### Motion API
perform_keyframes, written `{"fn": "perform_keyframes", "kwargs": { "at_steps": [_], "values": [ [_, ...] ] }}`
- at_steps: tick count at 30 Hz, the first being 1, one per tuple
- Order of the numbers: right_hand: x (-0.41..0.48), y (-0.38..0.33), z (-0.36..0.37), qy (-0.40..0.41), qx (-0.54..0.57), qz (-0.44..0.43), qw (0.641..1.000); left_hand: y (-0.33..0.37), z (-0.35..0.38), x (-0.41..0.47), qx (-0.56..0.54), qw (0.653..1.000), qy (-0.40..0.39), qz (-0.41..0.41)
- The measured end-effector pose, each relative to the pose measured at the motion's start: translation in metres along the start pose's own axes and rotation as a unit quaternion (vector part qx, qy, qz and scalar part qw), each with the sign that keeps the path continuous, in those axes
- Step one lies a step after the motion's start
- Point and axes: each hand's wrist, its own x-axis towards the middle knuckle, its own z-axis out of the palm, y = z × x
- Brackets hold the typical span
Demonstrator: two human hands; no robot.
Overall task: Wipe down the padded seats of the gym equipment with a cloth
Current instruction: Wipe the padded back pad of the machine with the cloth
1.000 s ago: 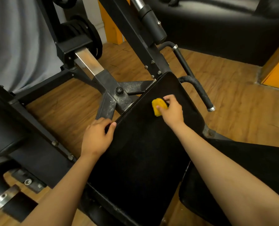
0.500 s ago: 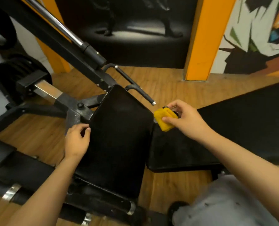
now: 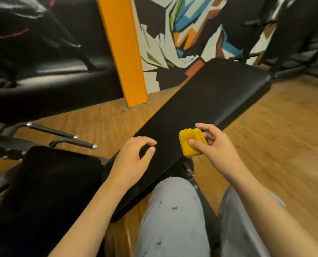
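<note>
Right hand (image 3: 217,145) pinches a folded yellow cloth (image 3: 190,143) at the near end of the long padded seat (image 3: 210,101); left hand (image 3: 134,160) is loosely curled, empty. Wiping here seems barely started.

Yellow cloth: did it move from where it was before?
Yes. The right hand carried the yellow cloth rightward, off the small seat pad and over to the near end of the long bench pad.
</note>
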Motion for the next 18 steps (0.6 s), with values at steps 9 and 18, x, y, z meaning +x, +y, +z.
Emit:
{"fn": "perform_keyframes", "kwargs": {
  "at_steps": [9, 18],
  "values": [
    [-0.020, 0.103, -0.142, 0.227, 0.051, 0.132, 0.964, 0.107, 0.173, 0.073, -0.099, 0.973, -0.168, 0.124],
    [-0.008, 0.209, -0.168, 0.368, 0.270, 0.278, 0.845, 0.102, 0.330, 0.123, -0.105, 0.932, -0.329, 0.115]
  ]
}}
